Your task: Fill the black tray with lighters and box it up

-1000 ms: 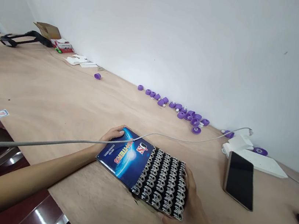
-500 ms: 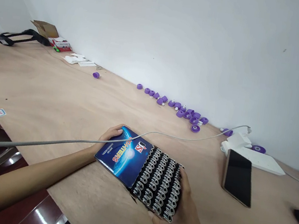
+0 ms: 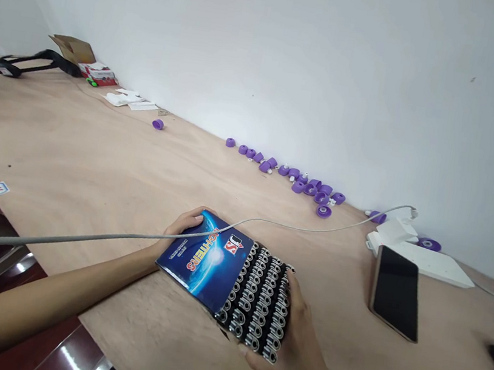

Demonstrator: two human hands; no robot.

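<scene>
A blue printed box of lighters (image 3: pixel 206 262) rests low over the near part of the wooden table. My left hand (image 3: pixel 187 221) grips its far left edge, thumb on top. From the box's right side stick out several rows of black lighters (image 3: pixel 261 297) with metal tops, partly inside the box. My right hand (image 3: pixel 288 332) is wrapped around the outer end of these rows, fingers at the far side and thumb at the near side. Across the picture, in front of the box, runs a grey cable (image 3: pixel 129 235).
A dark-screened phone (image 3: pixel 397 292) leans against a white flat case (image 3: pixel 438 265) on the right. Several purple caps (image 3: pixel 311 189) lie along the wall. At the far left are a black headband-like frame (image 3: pixel 39 62), a cardboard box (image 3: pixel 75 49) and white papers (image 3: pixel 130 99).
My right hand has shifted a little to the left, pushing the rows of lighters slightly deeper into the box. My left hand stays on the box's edge.
</scene>
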